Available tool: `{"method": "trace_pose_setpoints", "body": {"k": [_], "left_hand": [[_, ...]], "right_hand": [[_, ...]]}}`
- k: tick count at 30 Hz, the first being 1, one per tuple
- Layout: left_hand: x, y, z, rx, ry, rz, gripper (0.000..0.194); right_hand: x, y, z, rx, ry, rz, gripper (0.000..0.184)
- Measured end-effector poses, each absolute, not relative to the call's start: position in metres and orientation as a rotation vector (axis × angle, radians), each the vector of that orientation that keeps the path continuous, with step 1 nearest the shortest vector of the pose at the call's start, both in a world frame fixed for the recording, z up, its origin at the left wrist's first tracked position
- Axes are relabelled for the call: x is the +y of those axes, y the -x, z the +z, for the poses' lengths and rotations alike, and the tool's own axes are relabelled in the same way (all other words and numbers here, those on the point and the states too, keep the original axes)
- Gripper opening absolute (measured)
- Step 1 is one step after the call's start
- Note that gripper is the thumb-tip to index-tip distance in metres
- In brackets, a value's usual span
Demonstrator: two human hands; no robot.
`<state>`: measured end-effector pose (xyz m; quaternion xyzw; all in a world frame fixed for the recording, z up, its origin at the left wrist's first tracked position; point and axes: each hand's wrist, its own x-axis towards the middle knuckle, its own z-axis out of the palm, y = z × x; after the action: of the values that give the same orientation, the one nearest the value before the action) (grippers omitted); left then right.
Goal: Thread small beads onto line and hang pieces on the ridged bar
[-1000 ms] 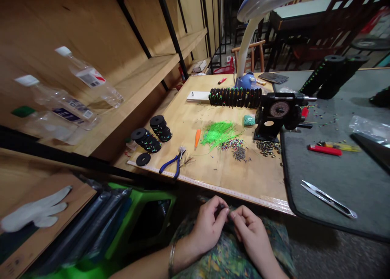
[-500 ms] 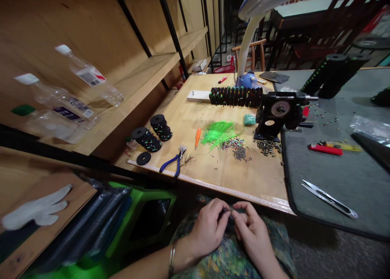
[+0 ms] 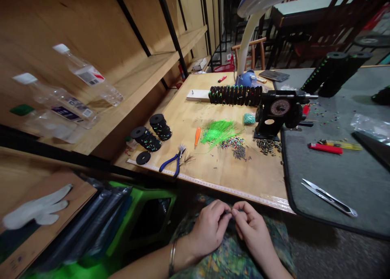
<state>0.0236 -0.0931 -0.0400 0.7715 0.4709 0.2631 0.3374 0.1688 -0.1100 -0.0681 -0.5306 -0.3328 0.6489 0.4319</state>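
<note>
My left hand (image 3: 207, 230) and my right hand (image 3: 250, 228) meet above my lap, just below the bench edge. Their fingertips pinch a small dark item (image 3: 228, 213), mostly hidden by my fingers. A metal bangle (image 3: 172, 258) circles my left wrist. Beyond my hands, the wooden workboard (image 3: 258, 181) holds a tuft of green bristles (image 3: 217, 133), scattered beads (image 3: 239, 151), blue-handled pliers (image 3: 171, 164) and an orange-handled tool (image 3: 198, 137). Stacked black foam spools (image 3: 146, 139) lie at its left. A black hand-cranked winder (image 3: 274, 114) carries a black roll (image 3: 235, 95) studded with green-tipped pieces.
A grey mat (image 3: 341, 169) right of the board holds thread snips (image 3: 329, 197) and a red lighter (image 3: 324, 148). Plastic bottles (image 3: 88, 76) stand on wooden shelves at the left. A white glove (image 3: 38, 206) lies on a lower board, above a green stool (image 3: 149, 218).
My hands have dropped slightly and sit closer together, their fingertips still on the small dark item. The view has shifted a little; the bench objects have not moved.
</note>
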Motion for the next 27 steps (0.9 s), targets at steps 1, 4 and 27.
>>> {"method": "trace_pose_setpoints", "body": {"k": [1, 4, 27], "left_hand": [[-0.0933, -0.0235, -0.0402, 1.227, -2.011, 0.679, 0.012], [-0.0931, -0.0231, -0.041, 1.234, -2.007, 0.67, 0.012], [-0.0901, -0.0244, -0.0395, 1.224, -1.992, 0.901, 0.012]], "right_hand": [[-0.1091, -0.1686, -0.0669, -0.816, 1.327, 1.62, 0.048], [-0.1069, -0.1676, -0.0644, -0.764, 1.32, 1.645, 0.05], [-0.1089, -0.1678, -0.0633, -0.724, 1.286, 1.651, 0.051]]}}
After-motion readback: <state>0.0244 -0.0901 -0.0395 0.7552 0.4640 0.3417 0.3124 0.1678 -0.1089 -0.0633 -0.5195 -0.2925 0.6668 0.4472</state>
